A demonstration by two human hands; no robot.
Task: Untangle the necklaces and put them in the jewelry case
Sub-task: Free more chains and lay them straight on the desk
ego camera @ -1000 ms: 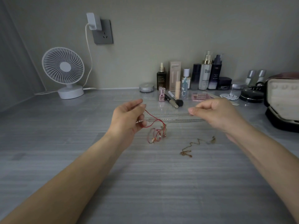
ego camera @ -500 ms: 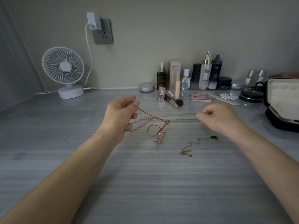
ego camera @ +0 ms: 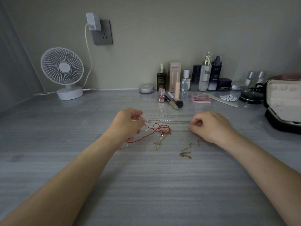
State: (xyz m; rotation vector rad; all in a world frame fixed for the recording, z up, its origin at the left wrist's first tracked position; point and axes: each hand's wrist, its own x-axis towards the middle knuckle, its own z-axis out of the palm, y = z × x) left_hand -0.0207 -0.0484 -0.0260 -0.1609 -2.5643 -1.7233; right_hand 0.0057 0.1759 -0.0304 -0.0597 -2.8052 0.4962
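Observation:
A tangle of necklaces lies between my two hands in the middle of the grey table. My left hand (ego camera: 128,123) has its fingers curled round one end of the silver chains (ego camera: 167,119) and the red cord necklace (ego camera: 154,130). My right hand (ego camera: 210,125) pinches the other end of the silver chains, which run taut between the hands. Small pendants (ego camera: 158,141) hang from the red knot down to the table. A separate gold chain (ego camera: 187,152) lies loose in front of my right hand. The open jewelry case (ego camera: 283,105) stands at the far right edge.
Cosmetics bottles (ego camera: 206,74), a makeup brush (ego camera: 175,102), a pink palette (ego camera: 201,98) and a nail file (ego camera: 223,100) line the back of the table. A white desk fan (ego camera: 62,73) stands back left, its cable running to a wall socket (ego camera: 101,32).
Both hands have come down toward the table. The red cord and its pendants have dropped from mid-air onto the surface, and the silver chains have stayed stretched between the hands.

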